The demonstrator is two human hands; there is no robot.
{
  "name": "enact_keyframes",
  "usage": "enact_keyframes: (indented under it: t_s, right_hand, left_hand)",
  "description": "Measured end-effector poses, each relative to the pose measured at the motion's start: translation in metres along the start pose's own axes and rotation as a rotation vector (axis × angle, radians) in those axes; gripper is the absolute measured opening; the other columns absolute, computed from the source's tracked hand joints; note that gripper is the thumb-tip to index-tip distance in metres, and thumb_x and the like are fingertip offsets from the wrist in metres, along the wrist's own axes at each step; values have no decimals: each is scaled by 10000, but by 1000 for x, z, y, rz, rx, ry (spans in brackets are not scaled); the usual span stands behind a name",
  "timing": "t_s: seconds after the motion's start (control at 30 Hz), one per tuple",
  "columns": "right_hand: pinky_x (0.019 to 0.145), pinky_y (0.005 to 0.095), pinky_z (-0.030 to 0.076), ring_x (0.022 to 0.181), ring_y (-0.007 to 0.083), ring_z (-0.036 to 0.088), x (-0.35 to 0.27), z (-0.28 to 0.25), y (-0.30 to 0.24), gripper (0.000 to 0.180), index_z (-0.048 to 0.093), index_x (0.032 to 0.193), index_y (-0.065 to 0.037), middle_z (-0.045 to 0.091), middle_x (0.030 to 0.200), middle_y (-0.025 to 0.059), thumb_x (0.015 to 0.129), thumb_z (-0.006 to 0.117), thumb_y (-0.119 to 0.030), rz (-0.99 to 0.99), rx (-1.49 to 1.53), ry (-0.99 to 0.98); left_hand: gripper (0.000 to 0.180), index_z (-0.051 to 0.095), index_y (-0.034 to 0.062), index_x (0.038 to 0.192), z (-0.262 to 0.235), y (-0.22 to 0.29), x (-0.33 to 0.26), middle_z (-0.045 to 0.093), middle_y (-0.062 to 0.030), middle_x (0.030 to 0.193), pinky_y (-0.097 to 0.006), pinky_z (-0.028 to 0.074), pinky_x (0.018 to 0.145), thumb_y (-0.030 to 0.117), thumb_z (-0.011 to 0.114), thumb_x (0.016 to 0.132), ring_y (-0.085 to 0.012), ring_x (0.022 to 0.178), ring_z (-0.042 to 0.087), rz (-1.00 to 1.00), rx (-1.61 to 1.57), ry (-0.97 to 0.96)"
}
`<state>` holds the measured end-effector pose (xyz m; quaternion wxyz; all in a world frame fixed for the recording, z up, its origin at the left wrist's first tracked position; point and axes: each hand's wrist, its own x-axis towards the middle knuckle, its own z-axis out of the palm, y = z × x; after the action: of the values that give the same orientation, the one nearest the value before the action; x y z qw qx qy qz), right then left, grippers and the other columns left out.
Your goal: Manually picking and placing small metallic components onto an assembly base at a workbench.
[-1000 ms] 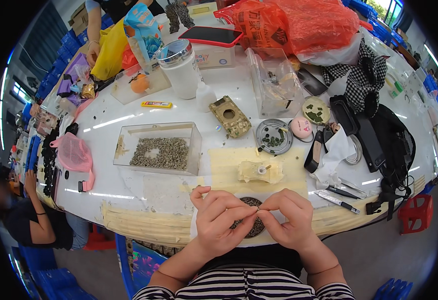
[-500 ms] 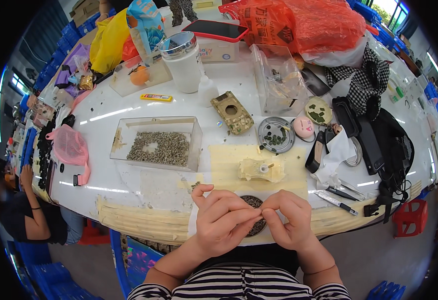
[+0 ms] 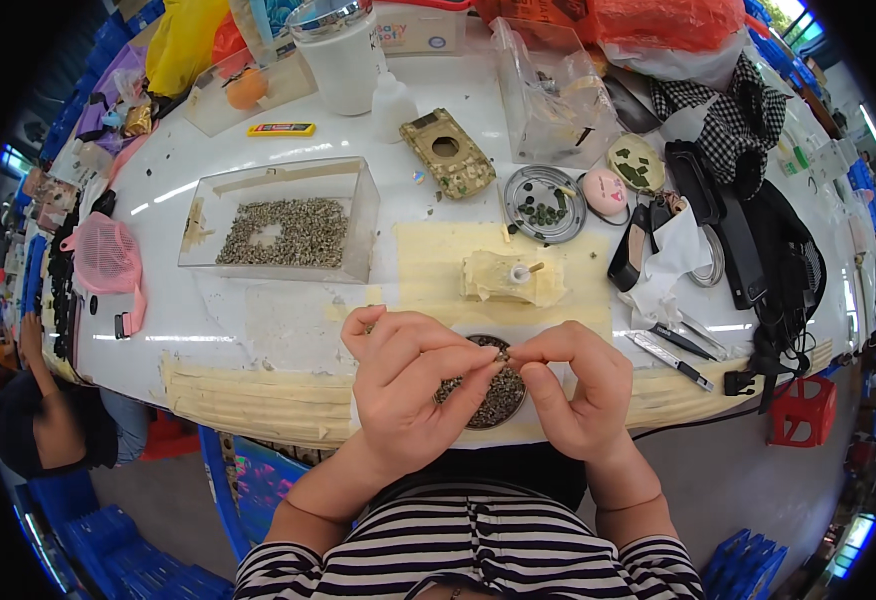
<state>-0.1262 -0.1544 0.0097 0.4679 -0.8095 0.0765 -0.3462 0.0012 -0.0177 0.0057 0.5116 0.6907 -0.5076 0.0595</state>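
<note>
My left hand (image 3: 408, 385) and my right hand (image 3: 583, 390) meet at the fingertips, thumb and forefinger pinched on each side. Between them sits a tiny brownish piece (image 3: 503, 355), too small to identify. Both hands are over a round dish (image 3: 503, 424) filled with small grey-brown parts, which my left fingers partly cover. Just beyond it, a cream tape-covered block (image 3: 483, 280) with a short peg rests on yellowish paper. Farther back lies a camouflage-painted model tank hull (image 3: 466, 178) with a round hole in its top.
At the left is a clear box (image 3: 360, 215) of small grey parts. A round dish (image 3: 577, 222) holds dark green pieces. A craft knife (image 3: 673, 362) and tweezers (image 3: 703, 335) lie at the right. A white bottle (image 3: 393, 105) stands at the back. Another person (image 3: 53, 420) sits at far left.
The view has shifted, so the table things appear higher. My fingertips have parted slightly, with the tiny piece now showing between them. More of the dish of parts shows beneath my hands.
</note>
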Motion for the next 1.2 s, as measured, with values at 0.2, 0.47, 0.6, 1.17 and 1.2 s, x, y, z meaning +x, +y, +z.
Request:
enact_keyframes:
  t_s: [0.2,0.47,0.6,1.17,1.2]
  right_hand:
    - [608,292,518,695,213,657,1,-1,-2,190,747,974,-6,690,822,102,786,755,22,-46,-74,27]
    - [606,295,518,686,213,657,2,2,-1,184,742,995,4,688,824,110,811,743,9,13,-73,-46]
    - [611,283,516,687,203,657,3,1,-1,144,730,978,14,687,824,116,834,734,2,67,18,-89]
    - [602,283,513,675,197,658,4,-1,-2,153,743,945,5,680,793,103,795,746,33,-2,-46,12]
    - [599,283,512,673,196,657,3,-1,-2,150,742,945,6,679,792,103,797,745,30,5,-46,4]
  left_hand:
    - [203,743,132,887,1,-1,0,640,36,829,-388,278,934,79,836,714,-153,799,592,-8,13,-3]
    - [210,745,137,905,-1,-4,0,645,37,838,-386,277,943,76,830,723,-152,806,592,-18,-43,-21]
    - [208,747,140,909,0,-2,0,645,39,836,-388,274,954,78,829,728,-149,808,594,-12,-41,-31]
    - [217,743,135,889,1,-2,1,642,34,829,-383,278,940,71,843,707,-153,796,593,-20,-12,-8]
    - [217,743,136,890,1,-2,1,644,36,831,-383,278,941,70,842,708,-152,797,594,-19,-11,-13]
